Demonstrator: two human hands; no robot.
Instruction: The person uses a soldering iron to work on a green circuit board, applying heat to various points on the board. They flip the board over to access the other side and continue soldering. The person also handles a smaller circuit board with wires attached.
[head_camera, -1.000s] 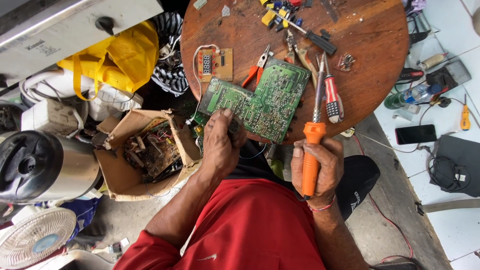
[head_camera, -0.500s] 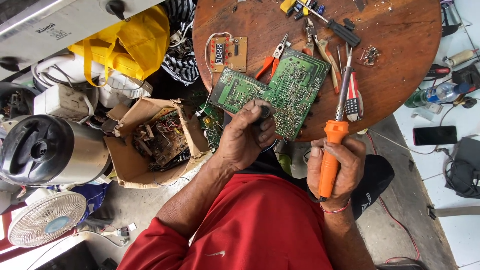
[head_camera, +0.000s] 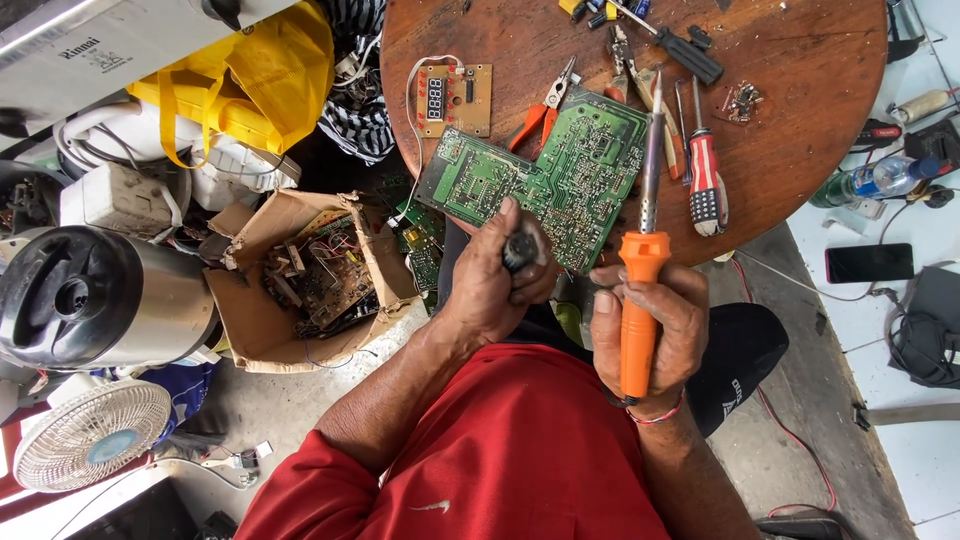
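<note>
The round brown wooden table filled twelve o'clock above a grey concrete floor, with an open cardboard box of scrap boards at nine o'clock. My left hand clenched a small dark part touching the green circuit board's near edge. My right hand gripped the orange-handled soldering iron, tip toward twelve o'clock.

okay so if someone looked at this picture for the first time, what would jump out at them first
Probably the orange-handled soldering iron gripped in the right hand, its tip over the big green circuit board at the round wooden table's near edge. The left hand holds a small dark part beside it.
</note>
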